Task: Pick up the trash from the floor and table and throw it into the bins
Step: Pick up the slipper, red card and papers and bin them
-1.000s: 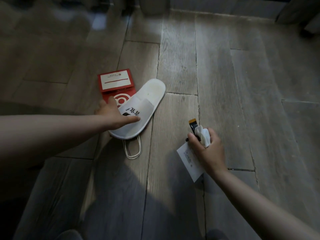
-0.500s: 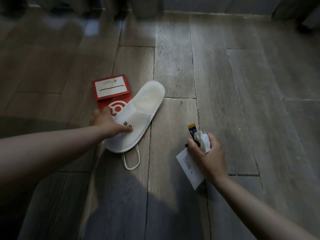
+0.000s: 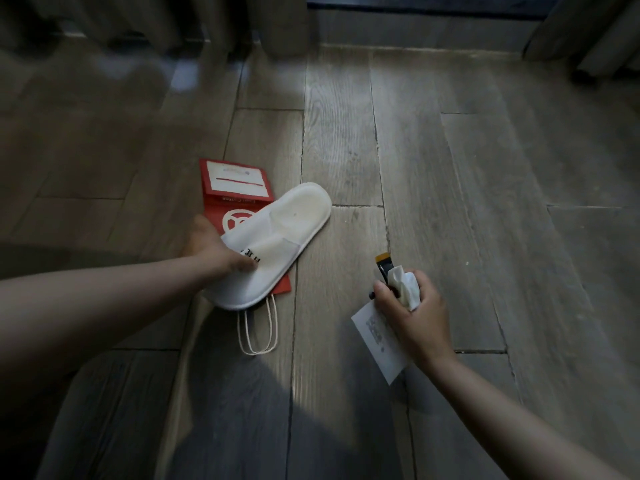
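A white disposable slipper (image 3: 277, 240) lies across a flat red paper bag (image 3: 235, 183) on the wooden floor. My left hand (image 3: 216, 249) grips the slipper's toe end, fingers curled over its upper and thumb beneath, and that end is tilted off the floor. The bag's white cord handles (image 3: 258, 332) stick out from under the slipper. My right hand (image 3: 414, 315) holds a bunch of trash: a crumpled white tissue (image 3: 405, 285), a black-and-orange sachet (image 3: 384, 266) and a white printed paper slip (image 3: 379, 341).
Grey curtains (image 3: 207, 22) hang at the far left, and more curtain fabric (image 3: 595, 32) hangs at the far right. A dark window base (image 3: 415, 8) runs along the back wall. My shadow covers the near floor (image 3: 433, 150).
My left hand has closed round the slipper's toe end and tilted it up off the red bag. My right hand has kept its trash and barely moved.
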The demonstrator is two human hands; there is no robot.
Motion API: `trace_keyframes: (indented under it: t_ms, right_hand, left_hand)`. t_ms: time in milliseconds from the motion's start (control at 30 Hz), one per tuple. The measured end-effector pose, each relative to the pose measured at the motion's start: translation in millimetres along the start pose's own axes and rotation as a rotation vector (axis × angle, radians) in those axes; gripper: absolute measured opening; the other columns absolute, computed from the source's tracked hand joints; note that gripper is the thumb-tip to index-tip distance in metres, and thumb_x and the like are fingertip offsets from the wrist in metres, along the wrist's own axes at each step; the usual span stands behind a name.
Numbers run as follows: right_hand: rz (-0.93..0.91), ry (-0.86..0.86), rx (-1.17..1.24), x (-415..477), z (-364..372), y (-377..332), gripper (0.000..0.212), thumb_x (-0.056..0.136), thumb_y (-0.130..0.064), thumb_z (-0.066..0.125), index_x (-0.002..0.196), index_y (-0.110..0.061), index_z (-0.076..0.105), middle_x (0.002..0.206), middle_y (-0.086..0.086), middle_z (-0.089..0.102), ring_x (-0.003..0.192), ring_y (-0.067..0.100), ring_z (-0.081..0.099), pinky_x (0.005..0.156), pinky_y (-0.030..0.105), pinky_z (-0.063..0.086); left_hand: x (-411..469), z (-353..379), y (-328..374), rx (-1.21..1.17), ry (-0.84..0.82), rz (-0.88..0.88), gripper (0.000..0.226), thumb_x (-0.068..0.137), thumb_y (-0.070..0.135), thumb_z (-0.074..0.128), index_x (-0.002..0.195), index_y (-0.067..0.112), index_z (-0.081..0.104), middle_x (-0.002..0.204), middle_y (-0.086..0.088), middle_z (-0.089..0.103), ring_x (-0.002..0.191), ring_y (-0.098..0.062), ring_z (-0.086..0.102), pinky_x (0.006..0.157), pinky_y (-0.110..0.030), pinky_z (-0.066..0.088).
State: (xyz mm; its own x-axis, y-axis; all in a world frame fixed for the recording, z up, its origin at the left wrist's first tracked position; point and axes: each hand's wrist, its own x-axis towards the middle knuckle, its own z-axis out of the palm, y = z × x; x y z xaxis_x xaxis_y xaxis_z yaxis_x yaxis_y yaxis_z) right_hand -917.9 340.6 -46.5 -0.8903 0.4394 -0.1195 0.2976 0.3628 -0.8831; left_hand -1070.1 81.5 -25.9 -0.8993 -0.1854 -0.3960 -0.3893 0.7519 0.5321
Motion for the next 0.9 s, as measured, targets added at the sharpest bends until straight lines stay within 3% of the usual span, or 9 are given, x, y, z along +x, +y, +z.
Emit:
trace_keyframes:
  t_ms: [200, 367, 467, 633, 900]
  right_hand:
    - [-0.038, 0.039, -0.003, -5.2, -12.0, -19.7, 0.042, 0.066, -0.062, 0.062, 0.079, -0.022, 0.058, 0.074, 0.0, 0.069, 0.066, 0.015, 0.065, 0.061, 0.045, 0.053]
    - [-0.034, 0.073, 0.035, -3.3, -23.1, -38.7, 0.039, 0.067, -0.058, 0.064, 0.08, -0.021, 0.06, 0.074, 0.002, 0.07, 0.067, 0.017, 0.066, 0.062, 0.046, 0.054]
    - [-0.039, 0.105, 0.043, 3.3, -25.1, -45.8, 0.039, 0.066, -0.058, 0.062, 0.079, -0.021, 0.061, 0.073, 0.003, 0.068, 0.065, 0.017, 0.063, 0.059, 0.041, 0.053]
    - [-0.025, 0.104, 0.058, 10.3, -20.9, -39.2, 0.042, 0.066, -0.057, 0.062, 0.077, -0.016, 0.061, 0.07, 0.005, 0.065, 0.062, 0.02, 0.062, 0.054, 0.036, 0.049]
    - [0.068, 0.049, 0.056, 48.9, -30.7, -65.1, 0.038, 0.065, -0.057, 0.063, 0.072, -0.02, 0.056, 0.061, -0.006, 0.059, 0.054, 0.005, 0.054, 0.049, 0.022, 0.042]
  left_hand:
    - [-30.9, -4.5, 12.8, -0.063, -0.058, 0.021, 0.077, 0.059, 0.023, 0.09, 0.118, 0.003, 0.044, 0.113, -0.012, 0.053, 0.097, -0.026, 0.052, 0.072, -0.033, 0.04]
    - [-54.8, -11.8, 23.1, -0.104, -0.081, 0.137, 0.077, 0.059, 0.02, 0.089, 0.119, 0.01, 0.041, 0.103, -0.002, 0.049, 0.09, -0.02, 0.05, 0.067, -0.029, 0.042]
    - [-59.8, -9.0, 26.5, -0.109, -0.104, 0.19, 0.077, 0.061, 0.021, 0.087, 0.121, 0.014, 0.039, 0.1, 0.002, 0.049, 0.087, -0.015, 0.049, 0.058, -0.023, 0.038]
    - [-52.4, 7.0, 29.1, -0.132, -0.129, 0.192, 0.078, 0.06, 0.023, 0.087, 0.122, 0.016, 0.041, 0.109, -0.002, 0.054, 0.094, -0.02, 0.053, 0.073, -0.029, 0.043]
    - [-22.4, -1.8, 75.4, -0.14, -0.203, 0.167, 0.075, 0.062, 0.024, 0.085, 0.123, 0.02, 0.041, 0.104, 0.002, 0.053, 0.09, -0.018, 0.054, 0.07, -0.028, 0.042]
